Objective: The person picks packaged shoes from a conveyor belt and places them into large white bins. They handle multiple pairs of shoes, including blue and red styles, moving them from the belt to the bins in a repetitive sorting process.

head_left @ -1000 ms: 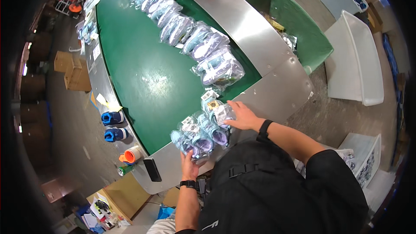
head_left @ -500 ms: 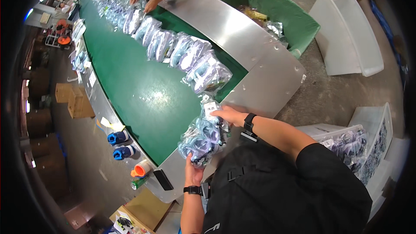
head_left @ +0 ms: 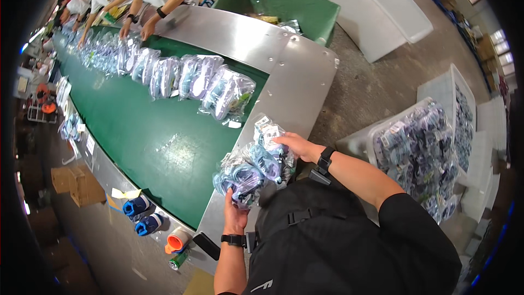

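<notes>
Both my hands hold a bundle of clear plastic bags with light blue and purple shoes in them, above the metal rim at the belt's near end. My left hand grips the lower left end of the bundle from beneath, with its thumb on top. At the upper right end, my right hand has its fingers closed on the plastic beside a white label. The plastic hides parts of my fingers. Beyond the bundle, a row of similar bagged shoes lies on the green conveyor belt.
To my right, a white bin is heaped with similar bags. A green bin and a white bin stand behind the metal rim. Blue shoes, an orange cup and a phone line the left edge. Co-workers' hands touch the far bags.
The view has swung to the right, bringing more of the filled white bin and the co-workers into sight. Both hands still hold the bundle, with little change in grip.
</notes>
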Motion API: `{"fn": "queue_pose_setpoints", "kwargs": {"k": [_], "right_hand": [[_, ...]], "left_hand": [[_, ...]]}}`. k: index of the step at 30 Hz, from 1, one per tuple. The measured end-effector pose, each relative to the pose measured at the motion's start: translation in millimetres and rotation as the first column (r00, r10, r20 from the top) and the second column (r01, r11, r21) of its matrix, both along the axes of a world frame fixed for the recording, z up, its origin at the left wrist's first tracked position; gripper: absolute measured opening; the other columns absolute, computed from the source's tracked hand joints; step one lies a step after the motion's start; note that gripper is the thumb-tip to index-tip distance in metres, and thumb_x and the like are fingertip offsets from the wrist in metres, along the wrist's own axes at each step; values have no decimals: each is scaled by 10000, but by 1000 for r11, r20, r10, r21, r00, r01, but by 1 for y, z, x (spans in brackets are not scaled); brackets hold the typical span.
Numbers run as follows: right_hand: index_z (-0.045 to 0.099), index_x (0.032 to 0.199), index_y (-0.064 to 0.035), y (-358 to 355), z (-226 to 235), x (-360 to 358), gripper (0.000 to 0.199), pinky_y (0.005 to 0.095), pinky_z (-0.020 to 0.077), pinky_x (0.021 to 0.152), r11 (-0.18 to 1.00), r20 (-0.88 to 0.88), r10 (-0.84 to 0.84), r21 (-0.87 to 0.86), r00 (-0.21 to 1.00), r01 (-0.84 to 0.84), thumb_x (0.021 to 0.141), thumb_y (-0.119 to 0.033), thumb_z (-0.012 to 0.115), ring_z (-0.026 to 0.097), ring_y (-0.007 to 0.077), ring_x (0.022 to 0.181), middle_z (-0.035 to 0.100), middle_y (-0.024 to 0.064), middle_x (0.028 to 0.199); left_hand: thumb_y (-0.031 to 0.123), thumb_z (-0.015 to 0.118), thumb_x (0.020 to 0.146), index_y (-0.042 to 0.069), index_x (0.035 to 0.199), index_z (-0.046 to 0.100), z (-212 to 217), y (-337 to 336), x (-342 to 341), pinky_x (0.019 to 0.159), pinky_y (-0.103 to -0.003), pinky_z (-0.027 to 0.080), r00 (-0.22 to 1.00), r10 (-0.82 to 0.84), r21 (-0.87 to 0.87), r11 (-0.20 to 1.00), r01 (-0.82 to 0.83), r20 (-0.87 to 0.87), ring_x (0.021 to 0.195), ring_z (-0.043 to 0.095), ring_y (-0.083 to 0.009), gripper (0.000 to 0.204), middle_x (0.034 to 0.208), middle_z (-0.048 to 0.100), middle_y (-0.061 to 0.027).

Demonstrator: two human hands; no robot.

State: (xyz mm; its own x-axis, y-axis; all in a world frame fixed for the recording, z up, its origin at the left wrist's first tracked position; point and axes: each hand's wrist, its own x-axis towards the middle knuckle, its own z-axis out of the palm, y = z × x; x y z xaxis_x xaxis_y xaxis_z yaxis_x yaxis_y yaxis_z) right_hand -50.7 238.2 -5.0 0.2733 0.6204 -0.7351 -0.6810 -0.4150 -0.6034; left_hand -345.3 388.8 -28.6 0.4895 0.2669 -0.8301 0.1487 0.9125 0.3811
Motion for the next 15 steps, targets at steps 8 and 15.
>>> {"fn": "queue_pose_setpoints", "kwargs": {"k": [8,15], "right_hand": [[734,1127,-82,-55,-34,-28,367,342,536,638,939,-148,-317,90,937,332,981,-407,646,716,187,863,746,66,1054],[681,852,-162,-136,-7,-36,350,319,263,497,855,-4,-518,-12,855,518,929,-503,680,383,104,547,480,-46,723]], "left_hand": [[439,587,1024,143,1416,569,0,9,-3,1004,-455,522,976,-147,-97,982,163,159,1196,654,-267,492,1360,665,-57],[476,553,1006,112,1367,584,37,-14,45,910,-464,575,884,-443,-31,892,452,148,1053,698,-291,514,1221,707,-85]]}}
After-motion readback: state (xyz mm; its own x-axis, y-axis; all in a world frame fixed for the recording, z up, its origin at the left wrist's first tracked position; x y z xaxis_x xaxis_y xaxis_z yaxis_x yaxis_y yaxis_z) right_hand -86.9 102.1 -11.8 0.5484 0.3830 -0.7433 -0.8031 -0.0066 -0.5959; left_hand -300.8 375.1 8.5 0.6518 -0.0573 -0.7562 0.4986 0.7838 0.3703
